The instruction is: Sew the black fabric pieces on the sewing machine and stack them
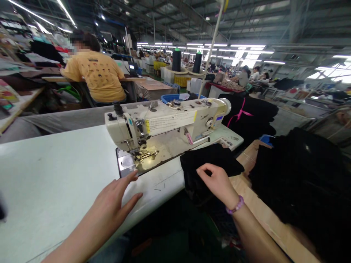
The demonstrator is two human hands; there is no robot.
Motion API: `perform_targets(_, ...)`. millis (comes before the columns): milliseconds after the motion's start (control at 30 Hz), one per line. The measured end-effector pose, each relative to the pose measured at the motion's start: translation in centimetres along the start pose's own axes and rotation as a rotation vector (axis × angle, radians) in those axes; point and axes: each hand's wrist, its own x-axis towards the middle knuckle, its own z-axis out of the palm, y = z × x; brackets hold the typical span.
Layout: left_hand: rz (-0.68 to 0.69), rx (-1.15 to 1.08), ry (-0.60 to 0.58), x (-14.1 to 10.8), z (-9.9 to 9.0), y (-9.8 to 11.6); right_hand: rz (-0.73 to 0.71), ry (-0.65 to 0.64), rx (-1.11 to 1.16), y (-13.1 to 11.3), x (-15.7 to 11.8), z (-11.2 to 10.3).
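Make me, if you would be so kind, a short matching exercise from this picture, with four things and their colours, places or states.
1. left hand
2. bracelet
3. ribbon
4. sewing machine

A. pink, tied on a black bundle
B. whitish, on the table
C. open, holding nothing
D. purple, worn just behind the right hand

Pairs: 1-C, 2-D, 3-A, 4-B.

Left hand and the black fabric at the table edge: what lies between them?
Pale tabletop with a few small dark marks lies between the left hand and the black fabric, in the head view.
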Motion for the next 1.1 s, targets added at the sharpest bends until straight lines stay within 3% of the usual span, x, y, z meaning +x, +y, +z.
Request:
perform_targets(67, 0.06, -0.013, 0.024, 0.1, -0.4, 0.9, -0.035, 0.161, 0.03, 0.1, 0.8, -1.6)
perform_targets(133, 0.168, -0.029, 0.071, 0.5, -0.9, 2.4, -0.178, 0.318, -0.034, -0.8, 1.5, -3.3)
perform_targets(167, 0.227, -0.036, 0.098, 0.8, -1.2, 3.5, -0.271, 0.332, -0.074, -1.6, 1.7, -4.0)
perform_targets(333, 0.492, -0.076, 0.167, 4.4, -2.8, 9.6, -0.614, 0.055, -0.104, -7.1, 1.9, -5.8)
perform_targets(400, 0.529, -0.15, 0.093, 6.6, -2.9, 11.0, -0.683, 0.012, -0.084, -8.5, 2.3, -5.6)
perform_targets(500, 0.33, -0.311, -0.061, 9.5, -2.1, 11.0, -0.639, -0.033, -0.059, -8.6, 3.5, -4.8)
perform_targets(633, -0.04, -0.661, -0.176, 11.1, -0.8, 8.9, -0.487, -0.166, 0.026, -6.0, 4.7, -3.8)
perform_targets(700, -0.097, -0.767, -0.208, 11.1, -0.5, 7.9, -0.499, -0.141, 0.033, -4.7, 4.7, -3.5)
perform_targets(767, -0.11, -0.79, -0.209, 11.0, -0.4, 7.5, -0.6, -0.051, 0.018, -3.9, 4.4, -3.2)
perform_targets(867, -0.122, -0.813, -0.171, 11.2, -0.4, 7.9, -0.779, 0.085, -0.053, -3.7, 3.6, -2.8)
perform_targets(967, -0.124, -0.823, -0.081, 11.8, -0.8, 9.1, -0.87, 0.214, -0.194, -4.0, 2.7, -2.3)
perform_targets(1100, -0.067, -0.796, 0.155, 12.9, -2.8, 10.7, -0.98, 0.287, -0.318, -3.8, 1.3, -1.4)
